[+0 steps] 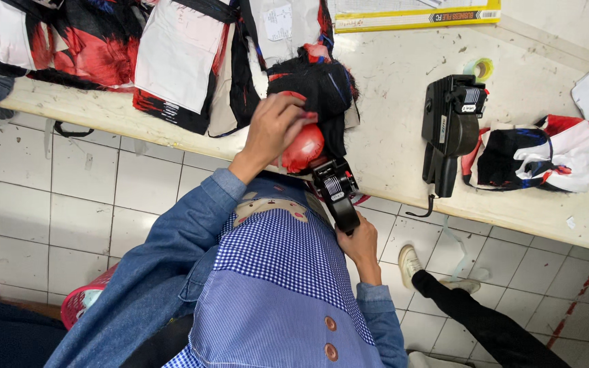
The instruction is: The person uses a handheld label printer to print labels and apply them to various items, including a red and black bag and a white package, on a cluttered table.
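Red basket (83, 300): on the tiled floor at lower left, partly hidden behind a denim sleeve.
Cut fabric pieces (103, 48): red, black and white, with white paper slips on top, spread along the far left of the counter (390, 88).
Left hand (274, 129): fingers curled down onto a red and black fabric bundle (311, 116) at the counter's near edge, pinning it in place.
Fabric bundle: lies at the middle of the counter's front edge, its red end bulging out from under the left hand.
Right hand (359, 238): closed around the grip of a black label gun (335, 191), whose head touches the underside of the bundle.
Second label gun (451, 129): black, lying unattended on the counter to the right.
Folded fabric (539, 157): red, white and black, just beside the second label gun.
Tape roll (479, 68): pale, farther back on the counter.
Another person's leg (471, 307): dark trouser and light shoe on the floor at lower right.
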